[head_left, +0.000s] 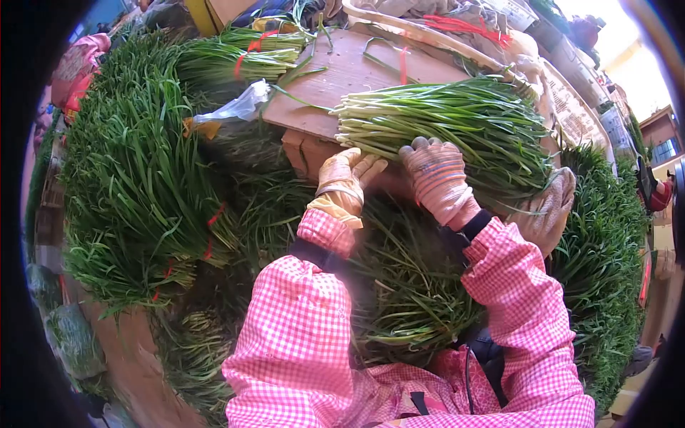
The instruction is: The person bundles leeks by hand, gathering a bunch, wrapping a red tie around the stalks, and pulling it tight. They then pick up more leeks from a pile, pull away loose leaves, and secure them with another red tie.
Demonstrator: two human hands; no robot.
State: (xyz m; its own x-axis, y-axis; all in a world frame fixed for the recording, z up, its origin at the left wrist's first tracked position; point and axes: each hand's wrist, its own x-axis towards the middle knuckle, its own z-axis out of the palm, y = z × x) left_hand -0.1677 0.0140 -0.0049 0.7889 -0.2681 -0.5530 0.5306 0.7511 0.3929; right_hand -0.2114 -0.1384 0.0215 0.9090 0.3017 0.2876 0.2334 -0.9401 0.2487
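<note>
A thick bundle of Chinese chives (449,118) lies across a cardboard-topped board, white stem ends to the left and green leaves to the right. My left hand (342,182), in a pale yellowish glove, is at the near side of the stem ends with its fingers apart. Curled against the bundle's near edge is my right hand (435,171), in a striped knit glove with grey fingertips. The undersides of the fingers are hidden there. A red tie (403,65) lies on the board (321,93) behind the bundle.
Tied chives (242,57) with red bands lie at the back left, beside a large green heap (135,157). A plastic scrap (239,103) hangs by the board. Loose leaves (414,299) cover my lap area. Red ties (467,27) sit at the back; more chives (599,264) stand right.
</note>
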